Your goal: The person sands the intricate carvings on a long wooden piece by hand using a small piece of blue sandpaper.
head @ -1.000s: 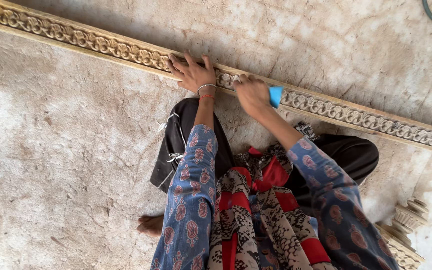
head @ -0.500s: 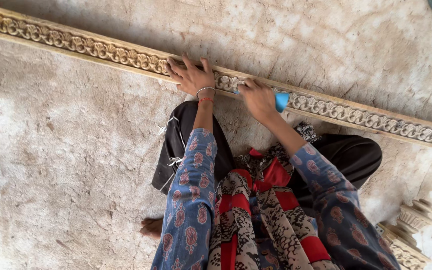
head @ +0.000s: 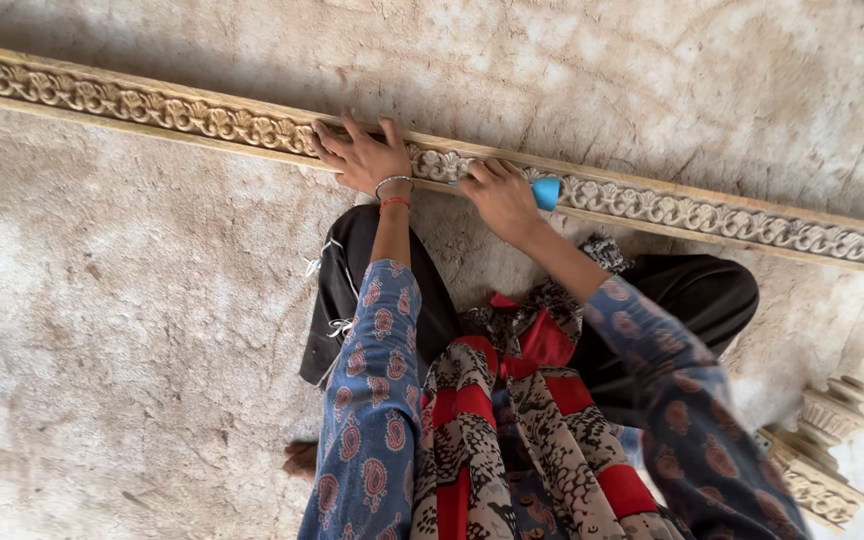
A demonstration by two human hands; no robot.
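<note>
The carved wooden moulding [head: 202, 110], a long strip with a repeated leaf-and-shell relief, lies flat on the rough concrete floor [head: 132, 300] and runs slantwise under both hands, from the upper left down to the right edge of the head view. The left hand [head: 367, 158] rests flat on top of it, fingers [head: 337, 135] spread and open, pressing down; judging by that, it pins the strip so it does not slide. Just beside those fingers, to their right, the right hand [head: 500, 195] is closed around a small blue tool [head: 546, 192], whose tip pokes out beyond the knuckles and touches the carved face. The exact kind of tool cannot be told, since most of it is hidden in the grip.

Both forearms reach forward from patterned blue sleeves [head: 372, 400], the left nearly straight, the right angled inward from the elbow, wrist low over the strip. Another carved piece [head: 822, 460] lies well apart, at the lower right.
</note>
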